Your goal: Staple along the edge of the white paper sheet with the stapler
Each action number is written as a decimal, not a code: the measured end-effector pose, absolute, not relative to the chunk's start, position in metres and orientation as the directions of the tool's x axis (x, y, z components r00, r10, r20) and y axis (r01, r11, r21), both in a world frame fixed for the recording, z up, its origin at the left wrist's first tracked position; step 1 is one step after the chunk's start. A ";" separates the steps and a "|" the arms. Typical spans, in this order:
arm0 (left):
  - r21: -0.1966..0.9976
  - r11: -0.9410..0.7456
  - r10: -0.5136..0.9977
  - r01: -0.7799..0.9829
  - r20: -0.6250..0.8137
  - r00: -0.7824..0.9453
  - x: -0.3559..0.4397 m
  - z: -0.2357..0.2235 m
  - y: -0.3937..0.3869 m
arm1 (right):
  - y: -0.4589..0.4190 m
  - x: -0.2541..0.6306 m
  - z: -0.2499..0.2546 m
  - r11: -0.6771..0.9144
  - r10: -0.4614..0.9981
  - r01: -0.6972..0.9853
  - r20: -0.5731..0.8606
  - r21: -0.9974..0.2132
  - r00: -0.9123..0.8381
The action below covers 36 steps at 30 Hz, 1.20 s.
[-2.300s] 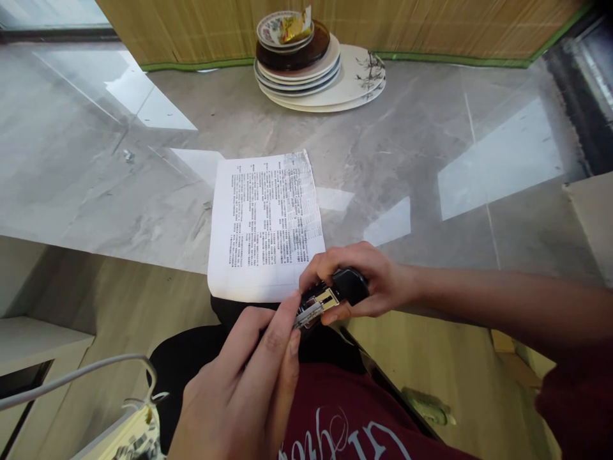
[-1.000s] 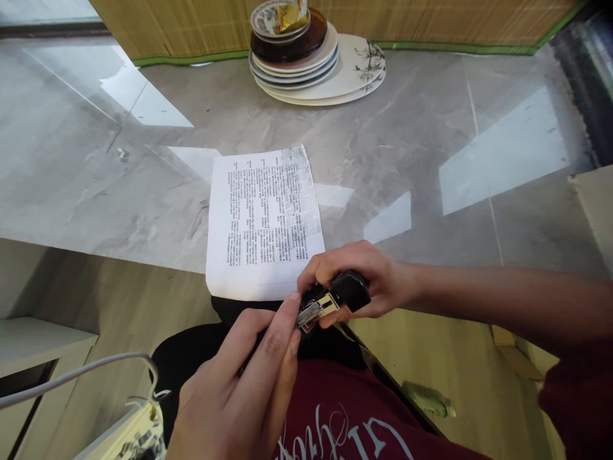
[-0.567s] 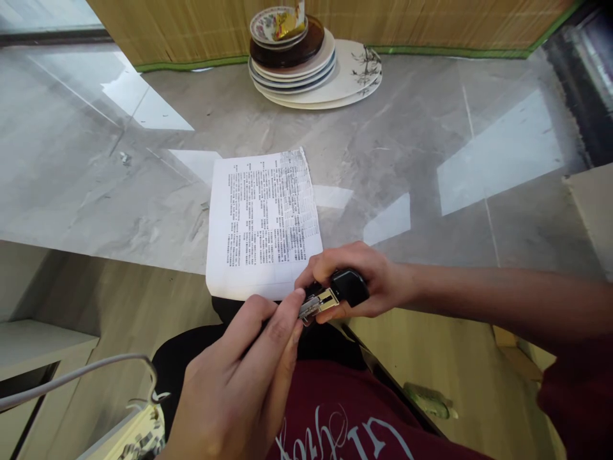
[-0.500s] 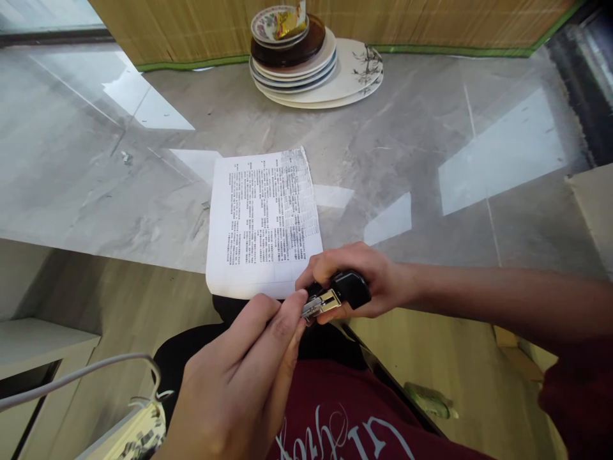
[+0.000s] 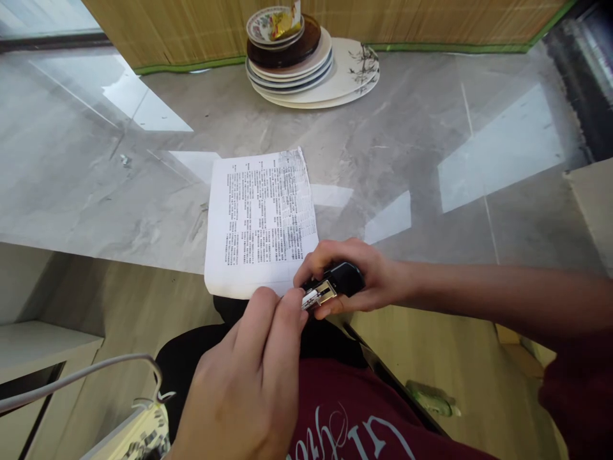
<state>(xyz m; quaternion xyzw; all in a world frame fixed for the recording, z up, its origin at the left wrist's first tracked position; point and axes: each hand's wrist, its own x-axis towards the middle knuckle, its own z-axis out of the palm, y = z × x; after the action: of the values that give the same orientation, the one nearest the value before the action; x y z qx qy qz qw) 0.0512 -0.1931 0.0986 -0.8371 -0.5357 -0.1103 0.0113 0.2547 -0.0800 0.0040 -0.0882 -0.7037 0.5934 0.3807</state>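
My right hand (image 5: 371,271) is wrapped round a black stapler (image 5: 348,278), which is tilted above my lap. Its metal channel shows on the side toward my left hand. The fingertips of my left hand (image 5: 251,364) are pinched together at the metal end of the stapler; whether they also hold staples there is hidden. Just beyond both hands, a stack of printed paper sheets (image 5: 253,211) lies on the grey marble-look table (image 5: 407,153), its near edge reaching past the table edge.
Stacked plates (image 5: 357,70) with a small bowl (image 5: 261,29) and a yellow wrapper (image 5: 286,25) on top stand at the back against a bamboo screen (image 5: 431,25). A bin (image 5: 148,431) of paper scraps is at lower left. A green bottle (image 5: 433,399) lies on the floor.
The stapler and my right hand have shifted slightly left. My left hand has turned a little, and its fingertips remain at the stapler's metal end. The paper stays where it was.
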 end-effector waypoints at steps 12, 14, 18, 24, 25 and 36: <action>0.182 -0.354 0.935 0.917 0.067 0.348 0.060 0.123 -0.176 | -0.080 0.255 0.014 0.270 0.581 -0.254 0.367 -0.929 -0.726; 0.221 -0.339 0.940 0.914 0.053 0.336 0.060 0.123 -0.174 | -0.080 0.255 0.016 0.267 0.580 -0.239 0.354 -0.934 -0.733; 0.269 -0.296 0.954 0.917 0.038 0.297 0.061 0.121 -0.173 | -0.079 0.254 0.017 0.237 0.590 -0.220 0.320 -0.946 -0.742; 0.273 -0.296 0.955 0.915 0.100 0.280 0.059 0.117 -0.176 | -0.078 0.252 0.016 0.197 0.570 -0.277 0.340 -0.940 -0.748; 0.275 -0.305 0.952 0.912 0.110 0.285 0.059 0.116 -0.176 | -0.078 0.252 0.016 0.193 0.570 -0.273 0.334 -0.942 -0.751; 0.218 -0.196 0.980 0.956 0.074 0.184 0.059 0.110 -0.175 | -0.082 0.251 0.025 -0.043 0.631 -0.141 0.082 -0.989 -0.771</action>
<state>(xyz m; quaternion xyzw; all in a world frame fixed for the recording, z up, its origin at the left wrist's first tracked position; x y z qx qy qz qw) 0.0593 -0.1746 0.1105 -0.7671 -0.6309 -0.0987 -0.0611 0.2515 -0.0819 0.0249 -0.1934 -0.6336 0.6958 0.2772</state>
